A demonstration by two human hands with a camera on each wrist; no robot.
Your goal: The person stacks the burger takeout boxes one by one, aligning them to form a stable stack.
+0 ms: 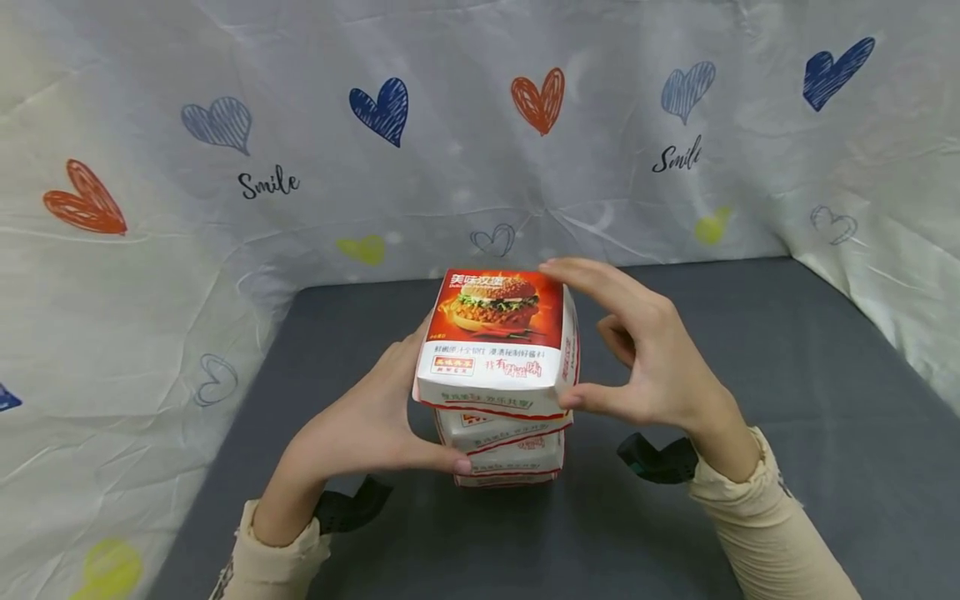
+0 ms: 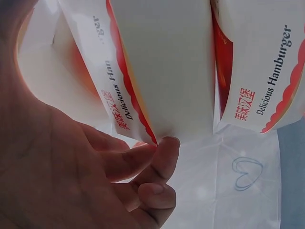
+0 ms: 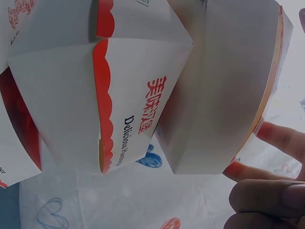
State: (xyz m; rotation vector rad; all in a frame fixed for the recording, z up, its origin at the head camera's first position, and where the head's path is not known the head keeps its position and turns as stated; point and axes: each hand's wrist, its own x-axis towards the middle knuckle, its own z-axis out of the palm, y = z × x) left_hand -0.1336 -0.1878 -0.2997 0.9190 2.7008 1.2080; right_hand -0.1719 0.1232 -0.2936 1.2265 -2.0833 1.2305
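Three white and red hamburger boxes stand stacked, slightly turned against one another. The top box (image 1: 491, 367) has a burger picture on its lid and overhangs the middle box (image 1: 491, 425); the bottom box (image 1: 517, 462) is lowest. My left hand (image 1: 367, 425) spans the stack from the left, thumb low at the front. In the left wrist view its fingertips (image 2: 167, 143) touch the middle box's scalloped rim. My right hand (image 1: 660, 358) holds the top box by its right side, thumb at the front corner and index finger at the back corner. Its other fingers are bent away from the box.
The stack is on a dark grey table (image 1: 787, 375). A pale cloth (image 1: 450, 192) printed with hearts hangs behind and along the sides. Black wrist straps (image 1: 660, 460) sit near both sleeve cuffs.
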